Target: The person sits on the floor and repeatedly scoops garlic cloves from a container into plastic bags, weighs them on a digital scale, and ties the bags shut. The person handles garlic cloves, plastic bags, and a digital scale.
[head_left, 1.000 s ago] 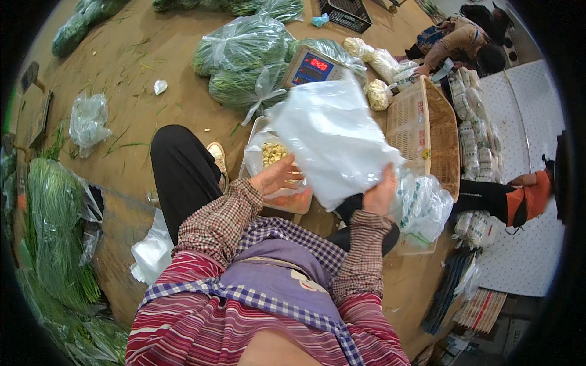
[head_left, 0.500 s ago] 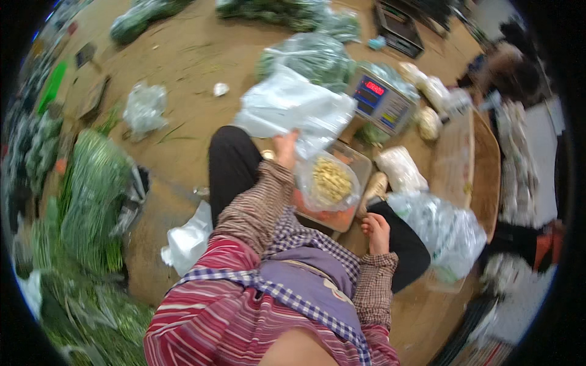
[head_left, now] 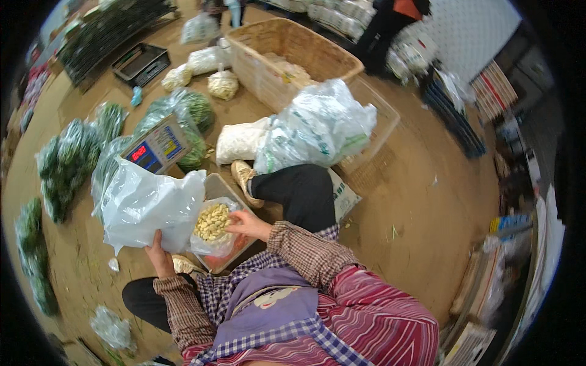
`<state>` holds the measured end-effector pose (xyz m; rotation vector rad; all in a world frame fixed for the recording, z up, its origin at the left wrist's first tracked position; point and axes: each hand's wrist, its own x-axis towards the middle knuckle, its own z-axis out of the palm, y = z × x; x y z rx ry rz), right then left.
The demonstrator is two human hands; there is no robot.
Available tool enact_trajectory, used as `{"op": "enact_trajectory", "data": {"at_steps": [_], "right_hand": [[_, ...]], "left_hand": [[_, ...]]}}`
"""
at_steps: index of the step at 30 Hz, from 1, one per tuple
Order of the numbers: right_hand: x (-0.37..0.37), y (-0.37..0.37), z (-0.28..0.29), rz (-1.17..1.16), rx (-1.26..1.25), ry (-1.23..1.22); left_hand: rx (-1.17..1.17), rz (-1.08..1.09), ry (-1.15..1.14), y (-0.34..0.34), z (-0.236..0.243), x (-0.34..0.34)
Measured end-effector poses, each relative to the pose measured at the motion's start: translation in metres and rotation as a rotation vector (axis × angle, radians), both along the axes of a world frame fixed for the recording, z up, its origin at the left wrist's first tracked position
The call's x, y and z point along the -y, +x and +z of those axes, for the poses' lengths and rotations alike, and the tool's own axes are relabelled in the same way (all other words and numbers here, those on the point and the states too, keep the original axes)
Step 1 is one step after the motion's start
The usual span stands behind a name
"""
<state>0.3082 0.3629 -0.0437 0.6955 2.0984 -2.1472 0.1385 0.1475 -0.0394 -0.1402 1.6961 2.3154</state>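
Observation:
My left hand (head_left: 160, 255) grips the lower edge of a large white plastic bag (head_left: 146, 201), which spreads out in front of the scale. My right hand (head_left: 249, 224) reaches over an open clear bag (head_left: 215, 246) of pale yellow peeled garlic cloves (head_left: 211, 222). Its fingers are drawn together at the right edge of the cloves; whatever is between the fingertips is hidden. The clear bag sits in a shallow plastic tub (head_left: 244, 249) with something orange-red in its bottom. A digital scale (head_left: 157, 146) with a lit red display stands just beyond the white bag.
Bags of green vegetables (head_left: 70, 155) lie at the left. Filled white bags (head_left: 241, 141) and a heap of clear plastic bags (head_left: 320, 128) are beyond my right knee. A big tan crate (head_left: 274, 82) and a black crate (head_left: 141, 64) stand farther back. People stand at the far edge.
The view has swung to the right. My right hand has moved from beside my right knee to the garlic cloves. My left hand still grips the white bag.

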Motion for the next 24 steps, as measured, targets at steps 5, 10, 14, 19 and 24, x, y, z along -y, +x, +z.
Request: {"op": "enact_trajectory", "data": {"at_steps": [5, 10, 14, 19, 24], "right_hand": [[0.001, -0.009, 0.039, 0.008, -0.109, -0.3], [-0.021, 0.022, 0.02, 0.009, -0.345, 0.126], [-0.09, 0.082, 0.099, -0.53, -0.454, 0.038], [-0.2, 0.148, 0.096, -1.222, -0.32, 0.291], [-0.265, 0.112, 0.084, -1.051, -0.175, 0.887]], "left_hand": [[0.014, -0.272, 0.149, 0.048, 0.016, -0.016], [0.175, 0.083, 0.277, -0.013, 0.022, 0.04], [0.509, 0.521, 0.52, -0.047, 0.018, 0.098], [0.36, 0.054, 0.443, -0.043, -0.025, 0.066], [0.286, -0.035, 0.327, -0.034, -0.02, 0.091]]}}
